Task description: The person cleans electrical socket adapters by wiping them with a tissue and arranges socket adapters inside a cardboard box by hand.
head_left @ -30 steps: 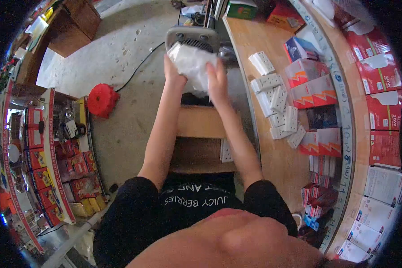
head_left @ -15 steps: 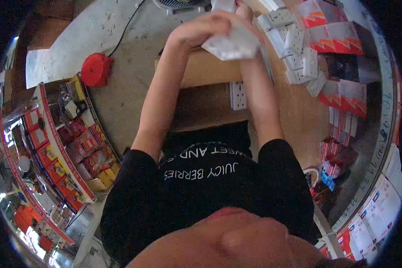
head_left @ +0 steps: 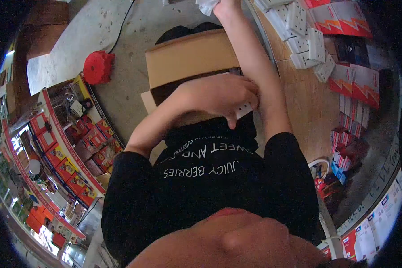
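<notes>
My left hand (head_left: 221, 96) reaches across the open cardboard box (head_left: 192, 58) in front of my lap. Its thumb and fingers are curled round a white power strip (head_left: 243, 110), whose socket holes show between them. At the top edge of the view, my right hand (head_left: 227, 6) is closed on a crumpled white plastic wrapper (head_left: 207, 6), partly cut off by the frame. What the wrapper contains, if anything, I cannot make out. My right forearm passes just beyond the left fingertips.
Several white power strips (head_left: 310, 44) lie piled on the wooden board (head_left: 295, 102) at right. Red and white packages (head_left: 355, 85) stand beyond them. A red round object (head_left: 98, 68) sits on the floor at left, above shelved boxes (head_left: 94, 138).
My left hand has come down from the white plastic piece to the power strip at the box. My right hand has moved up to the frame's edge with the white plastic wrapper.
</notes>
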Tool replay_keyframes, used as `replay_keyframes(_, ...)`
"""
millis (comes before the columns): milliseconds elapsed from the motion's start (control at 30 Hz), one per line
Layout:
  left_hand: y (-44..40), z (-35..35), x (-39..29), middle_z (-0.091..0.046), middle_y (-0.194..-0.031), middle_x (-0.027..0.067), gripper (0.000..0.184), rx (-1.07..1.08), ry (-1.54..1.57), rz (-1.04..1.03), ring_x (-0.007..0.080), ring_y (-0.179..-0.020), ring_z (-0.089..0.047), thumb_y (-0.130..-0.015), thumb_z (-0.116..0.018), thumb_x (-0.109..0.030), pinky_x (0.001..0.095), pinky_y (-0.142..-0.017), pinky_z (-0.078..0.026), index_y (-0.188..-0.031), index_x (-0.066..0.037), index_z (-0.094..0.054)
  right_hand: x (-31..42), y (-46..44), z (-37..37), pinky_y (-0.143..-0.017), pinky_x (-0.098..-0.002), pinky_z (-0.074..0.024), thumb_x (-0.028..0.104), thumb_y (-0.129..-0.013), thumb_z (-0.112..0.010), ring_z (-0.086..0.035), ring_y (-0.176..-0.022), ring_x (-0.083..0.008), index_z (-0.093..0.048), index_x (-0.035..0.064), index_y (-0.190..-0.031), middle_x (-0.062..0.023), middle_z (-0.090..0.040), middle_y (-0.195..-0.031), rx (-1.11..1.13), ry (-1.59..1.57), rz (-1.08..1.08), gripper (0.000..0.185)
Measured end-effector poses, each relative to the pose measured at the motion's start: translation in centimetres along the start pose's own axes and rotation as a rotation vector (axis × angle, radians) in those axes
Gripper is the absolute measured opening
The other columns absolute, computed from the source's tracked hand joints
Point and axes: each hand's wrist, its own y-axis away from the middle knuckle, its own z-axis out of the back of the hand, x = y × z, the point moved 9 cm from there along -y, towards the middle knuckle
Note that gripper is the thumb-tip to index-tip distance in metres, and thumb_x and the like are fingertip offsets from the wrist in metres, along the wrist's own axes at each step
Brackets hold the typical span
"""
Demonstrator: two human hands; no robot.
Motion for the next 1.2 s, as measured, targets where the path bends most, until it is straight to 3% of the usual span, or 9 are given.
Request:
replay_keyframes(67,1.2,1.3,-0.1,-0.056,-0.105,0.0084,0.049,-0.28,-0.138,0.088,0.0307,-0.103,-0.051,-0.057,-0.077,-0.014,0.0403,-0.091,-0.041,-0.103,-0.006,-0.062,0.5,1.1,-1.2,-0.078,-0.0367,-0.0528,0.015,-0.091,-0.043,-0.063,-0.092,-0.0258,-0.056,-0.0007,-0.108,-0.013,-0.063,-0.1,0.045,-0.137,-0.188,0.026)
replay_keyframes(300,3.7,0.9,2.1,-0.053,-0.111,0.0101,0.06,-0.439,0.059,0.206,0.03,-0.108,-0.049,-0.057,-0.079,-0.015,0.0388,-0.094,-0.04,-0.113,-0.009,-0.059,8.8,10.0,-2.1,-0.087,-0.0381,-0.0498,0.021,-0.09,-0.049,-0.062,-0.093,-0.0253,-0.055,-0.0021,-0.112,-0.0119,-0.064,-0.104,0.313,-0.265,-0.313,0.032)
replay_keyframes(367,3.5,1.6,1.1,-0.053,-0.111,0.0103,0.061,-0.464,0.088,0.18,0.0302,-0.107,-0.05,-0.057,-0.08,-0.017,0.0383,-0.093,-0.041,-0.113,-0.009,-0.059,14.6,13.2,3.8,-0.081,-0.0341,-0.0491,0.023,-0.089,-0.054,-0.061,-0.091,-0.0196,-0.058,0.0023,-0.111,-0.0078,-0.062,-0.103,-0.006,0.437,0.206,0.03)
replay_keyframes(467,2.7,4.1,-0.6,-0.053,-0.112,0.0103,0.062,-0.515,0.113,0.164,0.03,-0.107,-0.051,-0.056,-0.081,-0.02,0.0381,-0.093,-0.041,-0.113,-0.01,-0.059,18.6,20.4,7.9,-0.082,-0.0332,-0.0482,0.023,-0.089,-0.052,-0.061,-0.092,-0.0213,-0.057,-0.0002,-0.112,-0.0101,-0.062,-0.104,-0.24,0.507,0.404,0.033)
replay_keyframes(733,-6.2,6.0,-3.7,-0.053,-0.11,0.0089,0.061,-0.478,-0.345,-0.08,0.0295,-0.106,-0.05,-0.057,-0.079,-0.019,0.0404,-0.092,-0.04,-0.113,-0.009,-0.059,21.1,35.5,20.2,-0.084,-0.0356,-0.0475,0.038,-0.088,-0.054,-0.059,-0.1,-0.0237,-0.056,-0.0016,-0.117,-0.0147,-0.06,-0.112,-0.624,0.857,0.184,0.049)
replay_keyframes(833,-9.2,2.7,-4.3,-0.052,-0.109,0.0084,0.064,-0.383,-0.449,-0.265,0.03,-0.105,-0.049,-0.055,-0.078,-0.017,0.0407,-0.091,-0.041,-0.116,-0.008,-0.058,20.3,36.7,15.3,-0.082,-0.0343,-0.0474,0.04,-0.086,-0.058,-0.059,-0.097,-0.022,-0.057,-0.0013,-0.114,-0.0128,-0.061,-0.107,-0.377,1.218,0.354,0.05)
replay_keyframes(933,-9.9,1.2,-4.9,-0.051,-0.11,0.009,0.069,-0.379,-0.556,-0.293,0.0297,-0.106,-0.048,-0.053,-0.078,-0.014,0.0406,-0.091,-0.041,-0.118,-0.007,-0.057,19.3,37.2,14.0,-0.081,-0.0331,-0.0465,0.038,-0.083,-0.063,-0.06,-0.092,-0.0193,-0.059,-0.0007,-0.111,-0.0105,-0.062,-0.103,-0.475,0.818,0.16,0.048)
replay_keyframes(1133,-8.0,2.7,-3.2,-0.049,-0.113,0.0107,0.072,-0.438,-0.212,-0.213,0.032,-0.107,-0.048,-0.057,-0.077,-0.011,0.0404,-0.093,-0.041,-0.124,-0.006,-0.052,19.1,36.1,12.7,-0.075,-0.0306,-0.0479,0.036,-0.081,-0.065,-0.06,-0.083,-0.0177,-0.06,-0.0009,-0.108,-0.0085,-0.063,-0.1,-0.522,0.857,-0.027,0.046)
replay_keyframes(1200,-5.8,5.2,-4.3,-0.051,-0.109,0.0101,0.052,-0.703,-0.43,-0.163,0.0305,-0.102,-0.052,-0.067,-0.073,-0.015,0.0409,-0.09,-0.042,-0.116,-0.006,-0.056,19.6,34.8,16.1,-0.074,-0.0312,-0.0486,0.037,-0.081,-0.064,-0.061,-0.083,-0.0189,-0.059,-0.0008,-0.109,-0.0093,-0.063,-0.1,-0.519,0.728,0.043,0.048)
